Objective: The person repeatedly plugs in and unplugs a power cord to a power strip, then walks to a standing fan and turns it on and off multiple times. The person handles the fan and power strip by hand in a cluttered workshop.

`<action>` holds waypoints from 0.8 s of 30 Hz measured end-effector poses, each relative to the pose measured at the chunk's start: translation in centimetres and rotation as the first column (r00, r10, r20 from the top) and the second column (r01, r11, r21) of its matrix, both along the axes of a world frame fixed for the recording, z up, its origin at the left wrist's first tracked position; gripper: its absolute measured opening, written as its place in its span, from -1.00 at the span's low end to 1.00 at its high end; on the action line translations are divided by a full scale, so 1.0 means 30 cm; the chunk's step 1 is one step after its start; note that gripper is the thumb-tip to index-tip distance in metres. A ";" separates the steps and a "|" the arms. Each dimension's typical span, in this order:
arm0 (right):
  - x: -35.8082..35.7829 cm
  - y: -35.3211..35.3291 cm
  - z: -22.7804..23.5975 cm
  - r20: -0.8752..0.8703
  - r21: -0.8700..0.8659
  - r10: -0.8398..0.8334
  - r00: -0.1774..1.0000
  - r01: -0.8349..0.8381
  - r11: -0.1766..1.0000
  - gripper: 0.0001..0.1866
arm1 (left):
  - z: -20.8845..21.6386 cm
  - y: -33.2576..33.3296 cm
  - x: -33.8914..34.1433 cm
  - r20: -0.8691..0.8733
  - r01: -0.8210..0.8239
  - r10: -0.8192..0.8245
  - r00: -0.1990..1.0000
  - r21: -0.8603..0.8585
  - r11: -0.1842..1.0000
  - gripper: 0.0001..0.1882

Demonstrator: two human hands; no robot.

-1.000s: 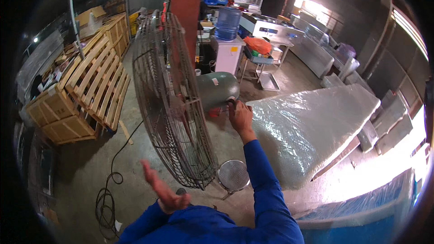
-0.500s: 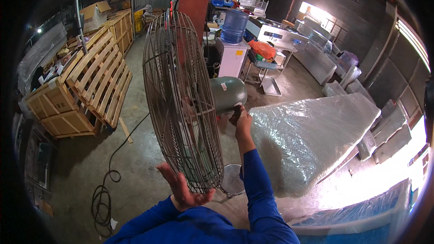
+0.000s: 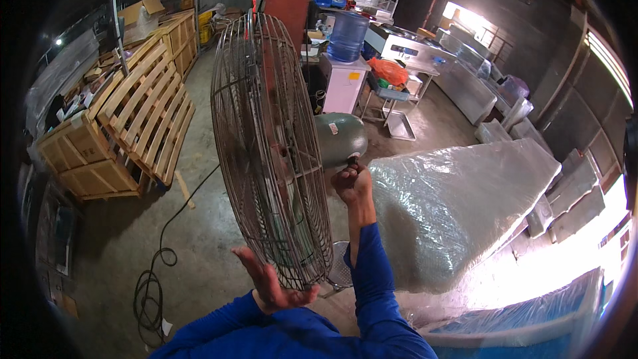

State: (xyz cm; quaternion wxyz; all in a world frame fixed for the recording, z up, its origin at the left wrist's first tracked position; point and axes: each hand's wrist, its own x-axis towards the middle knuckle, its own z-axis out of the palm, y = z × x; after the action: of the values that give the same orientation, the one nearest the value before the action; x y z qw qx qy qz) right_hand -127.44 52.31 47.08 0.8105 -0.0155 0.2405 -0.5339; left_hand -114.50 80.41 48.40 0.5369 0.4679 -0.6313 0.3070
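A large industrial fan fills the middle, its wire cage (image 3: pixel 266 153) seen nearly edge-on. Behind the cage sits a green-grey motor housing (image 3: pixel 342 138) with a small pale label. My right hand (image 3: pixel 355 186) reaches up to the housing's underside, fingers closed round a small dark knob (image 3: pixel 353 158). At the cage's bottom rim, my left hand (image 3: pixel 274 287) lies with its palm against the wires, thumb and fingers spread apart. Part of the left fingers is hidden under the rim.
A black cable (image 3: pixel 149 286) coils on the floor at the left, near wooden crates (image 3: pixel 100 153). A red post (image 3: pixel 287 0) rises behind the fan. A bubble-wrapped bulk (image 3: pixel 458 206) stands close at the right; a perforated metal stool (image 3: pixel 340 266) is below the cage.
My right hand has turned and its fingers have shifted on the knob, showing more of the palm side. The fan has moved slightly to the right and down in view. My left hand stays at the rim.
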 end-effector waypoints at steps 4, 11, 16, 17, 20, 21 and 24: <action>0.016 0.001 -0.007 -0.034 -0.087 -0.010 0.999 0.007 0.996 -0.71 | -0.005 0.002 0.006 -0.009 0.005 -0.005 1.000 -0.001 1.000 -0.22; 0.007 0.005 -0.088 -0.687 -0.528 -0.442 0.577 0.022 0.849 -0.62 | -0.012 0.004 0.006 0.048 -0.010 0.010 0.999 -0.006 1.000 -0.27; -0.007 0.041 -0.087 -0.662 -0.628 -0.701 -0.264 -0.316 0.711 -0.51 | -0.005 -0.001 0.002 0.011 0.007 -0.007 1.000 -0.012 1.000 -0.28; -0.014 0.042 -0.077 -0.636 -0.618 -0.707 -0.309 -0.345 0.706 -0.50 | 0.001 -0.004 0.005 0.004 0.016 -0.016 1.000 -0.013 1.000 -0.23; -0.035 0.041 -0.055 -0.599 -0.577 -0.708 -0.375 -0.411 0.706 -0.51 | 0.021 -0.012 0.016 -0.018 0.031 -0.031 0.999 -0.011 0.999 0.06; -0.039 0.038 -0.052 -0.583 -0.571 -0.715 -0.386 -0.432 0.698 -0.51 | 0.025 -0.014 0.017 0.013 0.026 -0.026 1.000 -0.011 1.000 0.06; -0.035 0.020 -0.059 -0.640 -0.609 -0.714 -0.285 -0.378 0.697 -0.47 | 0.026 -0.016 0.024 0.080 0.020 -0.017 0.997 -0.031 0.999 0.05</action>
State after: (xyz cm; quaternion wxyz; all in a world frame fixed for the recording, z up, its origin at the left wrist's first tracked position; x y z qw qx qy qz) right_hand -128.49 52.90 45.30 0.1077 -0.6663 0.5678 -0.4713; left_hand -113.78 79.93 49.19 0.5216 0.4410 -0.6515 0.3302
